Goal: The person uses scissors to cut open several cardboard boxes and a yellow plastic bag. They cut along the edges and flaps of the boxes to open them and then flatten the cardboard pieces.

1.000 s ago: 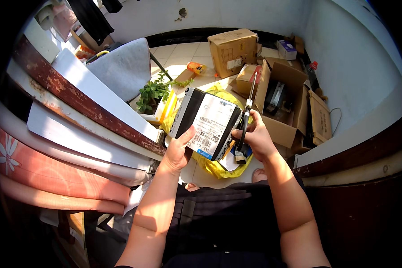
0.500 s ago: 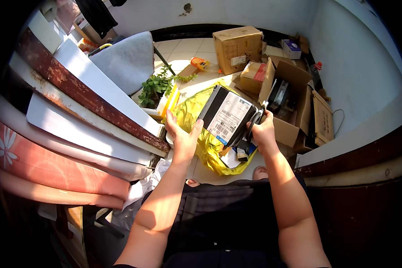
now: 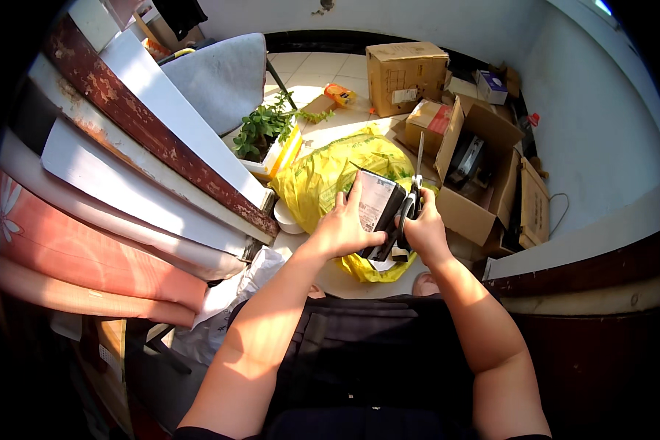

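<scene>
The left hand clasps a black parcel above a yellow bag on the floor; the right hand grips scissors against the parcel's edge.

The parcel is glossy black plastic wrap with a matt paper label. The yellow bag beneath is thin, crinkled plastic, and the open boxes are matt brown cardboard.
</scene>
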Motion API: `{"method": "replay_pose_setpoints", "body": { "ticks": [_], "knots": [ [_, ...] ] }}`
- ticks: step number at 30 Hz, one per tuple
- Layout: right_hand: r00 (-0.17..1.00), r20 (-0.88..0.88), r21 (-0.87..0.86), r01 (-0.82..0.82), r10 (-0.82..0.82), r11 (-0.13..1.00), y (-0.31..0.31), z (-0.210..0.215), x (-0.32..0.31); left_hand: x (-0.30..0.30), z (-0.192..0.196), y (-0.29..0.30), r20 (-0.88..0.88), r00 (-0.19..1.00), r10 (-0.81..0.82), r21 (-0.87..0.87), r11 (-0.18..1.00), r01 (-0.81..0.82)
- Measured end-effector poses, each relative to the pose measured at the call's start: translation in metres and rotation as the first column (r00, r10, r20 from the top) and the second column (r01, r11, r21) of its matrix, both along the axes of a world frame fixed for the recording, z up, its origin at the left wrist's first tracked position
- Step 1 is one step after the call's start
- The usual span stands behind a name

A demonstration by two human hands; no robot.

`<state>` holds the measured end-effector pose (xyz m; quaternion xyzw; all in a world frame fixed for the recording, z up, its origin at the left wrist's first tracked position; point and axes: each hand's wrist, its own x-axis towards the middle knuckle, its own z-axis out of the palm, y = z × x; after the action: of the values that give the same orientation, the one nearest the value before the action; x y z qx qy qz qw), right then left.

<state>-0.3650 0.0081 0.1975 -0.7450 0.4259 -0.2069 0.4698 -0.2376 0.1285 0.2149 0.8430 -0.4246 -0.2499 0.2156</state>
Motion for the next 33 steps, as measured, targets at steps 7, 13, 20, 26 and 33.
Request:
{"method": "replay_pose_setpoints", "body": {
  "ticks": [7,13,20,26,33],
  "knots": [
    [0.991,0.113,0.089,-0.085,0.075,0.992,-0.005,-0.015,-0.003,-0.004,0.007,0.000,0.049,0.998,0.042,-0.017,0.999,-0.041],
    [0.893,0.428,0.439,-0.338,0.137,0.833,-0.019,-0.004,-0.012,-0.003,0.010,0.001,-0.007,0.996,0.084,-0.076,0.994,-0.084],
    [0.867,0.495,0.427,-0.296,0.053,0.854,-0.012,0.005,-0.010,-0.002,0.010,0.004,-0.038,0.998,0.047,-0.139,0.989,-0.052],
    [0.924,0.371,0.333,-0.223,0.091,0.916,-0.009,0.003,-0.009,-0.009,0.029,0.004,0.055,0.998,0.043,-0.020,0.999,-0.042],
    [0.959,0.272,0.065,-0.098,0.077,0.993,-0.005,-0.011,-0.003,-0.027,0.030,0.002,0.146,0.985,0.092,-0.031,0.996,-0.088]
  ]
}}
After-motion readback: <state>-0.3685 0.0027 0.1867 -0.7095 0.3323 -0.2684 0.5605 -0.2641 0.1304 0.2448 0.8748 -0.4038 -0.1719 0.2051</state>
